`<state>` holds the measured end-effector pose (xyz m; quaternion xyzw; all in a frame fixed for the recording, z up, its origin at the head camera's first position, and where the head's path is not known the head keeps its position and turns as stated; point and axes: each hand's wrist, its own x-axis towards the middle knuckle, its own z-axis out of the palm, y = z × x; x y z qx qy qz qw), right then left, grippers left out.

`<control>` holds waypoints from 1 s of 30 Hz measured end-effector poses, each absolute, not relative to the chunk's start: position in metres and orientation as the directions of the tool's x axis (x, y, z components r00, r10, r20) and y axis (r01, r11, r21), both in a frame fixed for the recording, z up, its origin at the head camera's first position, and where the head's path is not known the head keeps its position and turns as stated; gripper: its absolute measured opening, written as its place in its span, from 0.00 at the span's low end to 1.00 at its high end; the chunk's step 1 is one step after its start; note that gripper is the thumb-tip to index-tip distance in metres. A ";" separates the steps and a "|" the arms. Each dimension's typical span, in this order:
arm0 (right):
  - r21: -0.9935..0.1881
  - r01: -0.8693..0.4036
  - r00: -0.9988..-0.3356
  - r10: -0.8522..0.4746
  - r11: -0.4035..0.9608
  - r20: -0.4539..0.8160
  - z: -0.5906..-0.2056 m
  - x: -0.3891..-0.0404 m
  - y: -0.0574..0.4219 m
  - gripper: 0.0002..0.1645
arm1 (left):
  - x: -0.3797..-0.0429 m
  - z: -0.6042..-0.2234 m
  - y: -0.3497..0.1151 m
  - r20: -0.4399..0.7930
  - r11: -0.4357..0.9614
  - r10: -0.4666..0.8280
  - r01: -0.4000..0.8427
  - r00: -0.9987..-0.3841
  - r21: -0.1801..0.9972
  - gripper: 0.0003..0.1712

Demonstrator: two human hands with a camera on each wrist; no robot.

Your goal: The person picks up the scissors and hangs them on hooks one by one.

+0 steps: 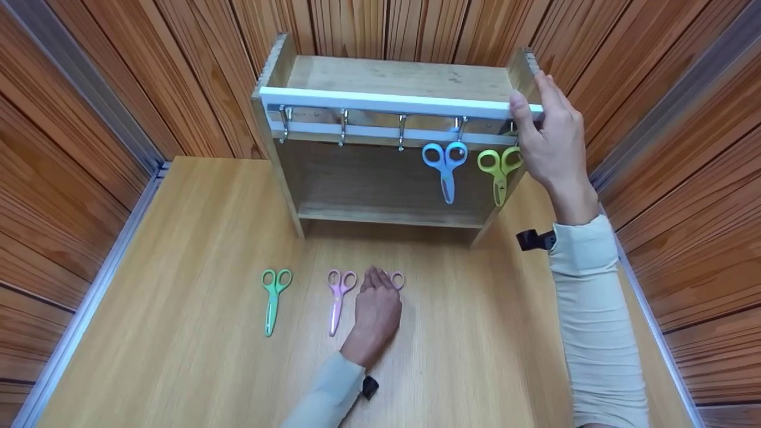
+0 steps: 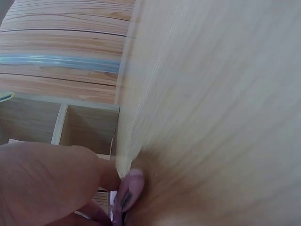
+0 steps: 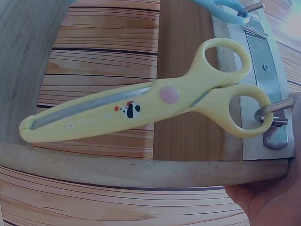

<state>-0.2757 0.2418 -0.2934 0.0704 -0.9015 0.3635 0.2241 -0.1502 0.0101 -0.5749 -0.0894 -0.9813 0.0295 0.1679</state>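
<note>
My left hand is low over the table with its fingers at pink scissors, most of which it hides. In the left wrist view, thumb and fingers pinch the pink handle. My right hand grips the top right corner of a wooden shelf, thumb at the front rail and fingers along the side panel. Just beside it, yellow scissors with a small panda picture hang by one loop from the end hook. Blue scissors hang from the neighbouring hook.
On the table, left of my left hand, lie lilac-pink scissors and green scissors. The white rail carries several metal hooks. Wood-panelled walls enclose the back and sides.
</note>
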 end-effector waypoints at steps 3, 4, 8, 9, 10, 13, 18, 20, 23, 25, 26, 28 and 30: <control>-0.622 -0.287 -0.892 0.032 0.729 0.450 -0.293 -0.275 0.241 0.43 | -0.152 -0.577 0.012 0.368 0.982 0.182 0.151 -0.912 -0.111 0.22; -0.620 -0.286 -0.893 0.031 0.730 0.449 -0.293 -0.275 0.241 0.44 | -0.153 -0.578 0.012 0.381 0.982 0.179 0.145 -0.907 -0.118 0.21; -0.621 -0.283 -0.893 0.034 0.731 0.448 -0.293 -0.274 0.241 0.44 | -0.154 -0.576 0.013 0.393 0.980 0.184 0.139 -0.901 -0.140 0.20; -0.621 -0.283 -0.892 0.037 0.731 0.450 -0.293 -0.274 0.242 0.44 | -0.154 -0.575 0.013 0.390 0.979 0.188 0.141 -0.901 -0.147 0.20; -0.622 -0.280 -0.892 0.041 0.731 0.449 -0.292 -0.274 0.242 0.44 | -0.155 -0.574 0.013 0.387 0.978 0.193 0.144 -0.902 -0.152 0.20; -0.626 -0.280 -0.891 0.046 0.728 0.452 -0.293 -0.274 0.243 0.43 | -0.155 -0.573 0.014 0.376 0.974 0.207 0.155 -0.903 -0.163 0.20; -0.626 -0.284 -0.889 0.046 0.726 0.456 -0.295 -0.275 0.242 0.43 | -0.151 -0.574 0.012 0.380 0.976 0.209 0.172 -0.901 -0.131 0.21; -0.620 -0.306 -0.878 0.037 0.722 0.477 -0.296 -0.276 0.242 0.42 | -0.149 -0.573 0.010 0.393 0.977 0.209 0.179 -0.895 -0.112 0.19; -0.614 -0.332 -0.865 0.028 0.716 0.500 -0.296 -0.277 0.242 0.42 | -0.146 -0.572 0.007 0.412 0.975 0.224 0.200 -0.883 -0.101 0.15; -0.612 -0.345 -0.859 0.024 0.712 0.512 -0.296 -0.277 0.243 0.41 | -0.144 -0.570 0.004 0.410 0.972 0.237 0.215 -0.881 -0.099 0.10; -0.613 -0.341 -0.861 0.026 0.713 0.509 -0.296 -0.277 0.243 0.41 | -0.144 -0.570 0.003 0.407 0.970 0.244 0.223 -0.880 -0.099 0.08; -0.614 -0.333 -0.864 0.029 0.715 0.503 -0.296 -0.277 0.243 0.41 | -0.143 -0.569 0.001 0.397 0.967 0.253 0.240 -0.882 -0.083 0.07; -0.615 -0.327 -0.866 0.033 0.718 0.500 -0.295 -0.277 0.243 0.41 | -0.143 -0.568 -0.001 0.385 0.965 0.257 0.255 -0.886 -0.058 0.08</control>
